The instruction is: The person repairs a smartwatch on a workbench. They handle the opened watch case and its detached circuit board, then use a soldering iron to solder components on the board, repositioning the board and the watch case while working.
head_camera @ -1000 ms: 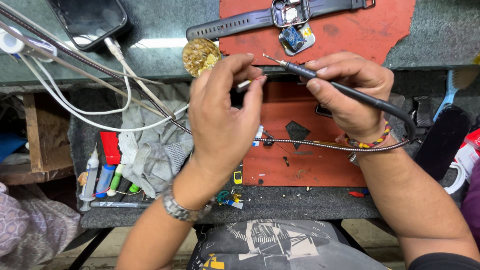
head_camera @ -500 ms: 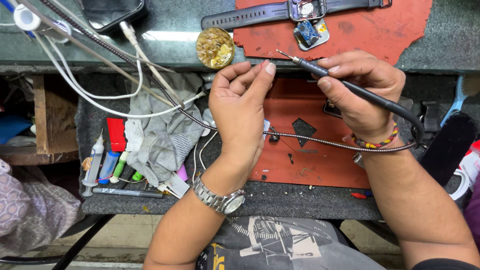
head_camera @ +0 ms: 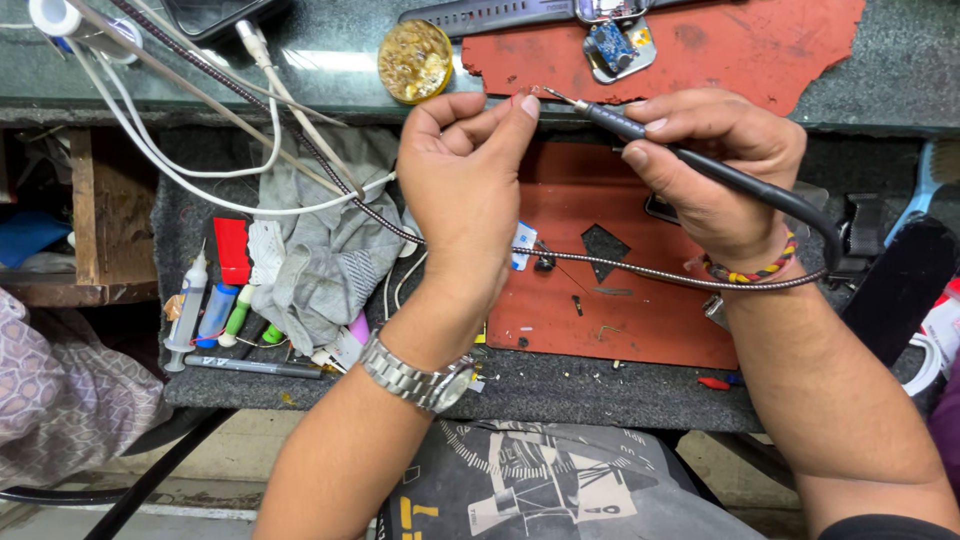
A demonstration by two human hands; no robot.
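Soldering iron (head_camera: 640,135) over cluttered, perhaps stone, workbench (head_camera: 900,70).

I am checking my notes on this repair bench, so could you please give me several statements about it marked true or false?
1. The right hand holds a black soldering iron like a pen. True.
2. The left hand lies flat on the red mat. False: it is raised, fingers pinched near the iron's tip.
3. A metal wristwatch is on the left wrist. True.
4. The grey cloth lies right of the red mat. False: it lies left of it.
5. A round tin of brass wool sits on the upper ledge. True.
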